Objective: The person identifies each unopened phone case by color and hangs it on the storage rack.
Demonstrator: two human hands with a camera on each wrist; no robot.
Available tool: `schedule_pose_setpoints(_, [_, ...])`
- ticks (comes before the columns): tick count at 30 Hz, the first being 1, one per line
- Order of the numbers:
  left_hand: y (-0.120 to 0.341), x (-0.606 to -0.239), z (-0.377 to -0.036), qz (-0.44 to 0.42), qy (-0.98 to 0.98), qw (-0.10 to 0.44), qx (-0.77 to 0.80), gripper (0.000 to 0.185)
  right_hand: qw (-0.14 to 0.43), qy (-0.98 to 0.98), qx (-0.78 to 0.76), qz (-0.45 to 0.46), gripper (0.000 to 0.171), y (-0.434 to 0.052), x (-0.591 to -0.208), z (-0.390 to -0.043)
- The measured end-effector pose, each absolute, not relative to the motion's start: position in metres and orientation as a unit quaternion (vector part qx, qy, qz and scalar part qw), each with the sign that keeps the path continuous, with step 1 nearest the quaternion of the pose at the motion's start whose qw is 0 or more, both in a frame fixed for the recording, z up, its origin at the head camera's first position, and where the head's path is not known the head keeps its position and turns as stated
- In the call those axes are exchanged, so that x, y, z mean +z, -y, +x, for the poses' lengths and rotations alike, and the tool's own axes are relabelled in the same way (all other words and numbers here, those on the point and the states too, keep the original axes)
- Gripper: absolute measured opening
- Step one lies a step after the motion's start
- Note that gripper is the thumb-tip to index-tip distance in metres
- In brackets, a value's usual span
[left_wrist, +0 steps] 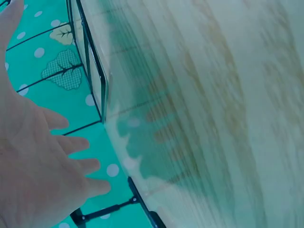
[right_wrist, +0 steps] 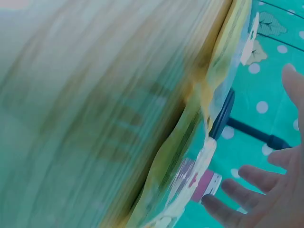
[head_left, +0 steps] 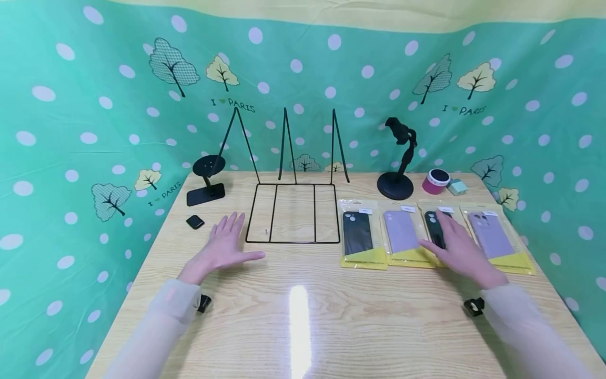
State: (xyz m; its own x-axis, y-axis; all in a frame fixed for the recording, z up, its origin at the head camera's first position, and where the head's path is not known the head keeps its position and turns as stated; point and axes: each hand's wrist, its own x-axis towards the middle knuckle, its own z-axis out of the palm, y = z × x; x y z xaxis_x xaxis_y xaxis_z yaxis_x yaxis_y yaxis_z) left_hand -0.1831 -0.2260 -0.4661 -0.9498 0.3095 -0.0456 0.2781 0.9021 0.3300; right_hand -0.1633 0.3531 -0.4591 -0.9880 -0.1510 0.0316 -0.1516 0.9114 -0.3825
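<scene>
My left hand (head_left: 222, 247) hovers over the table with fingers spread, holding nothing. It is just left of a black wire rack (head_left: 293, 242) with three upright pointed loops; a small black square object (head_left: 195, 221) lies further left. My right hand (head_left: 456, 250), fingers extended, is over a row of several phone cases in clear and yellow packets. From left, these are a black case (head_left: 357, 234), a lilac one (head_left: 400, 231), a dark one (head_left: 433, 223) partly hidden by that hand, and another lilac one (head_left: 492, 234). The palm shows bare in the right wrist view.
At the back left stands a black stand (head_left: 206, 195) with a round top. Toward the back right are a black jointed stand (head_left: 395, 185) on a round base, a pink jar (head_left: 433, 185) and a small light-blue block (head_left: 456, 187). A polka-dot curtain (head_left: 303, 47) borders the table.
</scene>
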Motion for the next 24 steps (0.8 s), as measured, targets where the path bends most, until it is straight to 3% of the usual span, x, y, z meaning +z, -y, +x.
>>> schedule_pose_setpoints(24, [0.221,-0.485,-0.202,0.148,-0.966,0.071,0.198,0.126,0.013,0.966,0.25,0.071,0.065,-0.287,-0.458,-0.18])
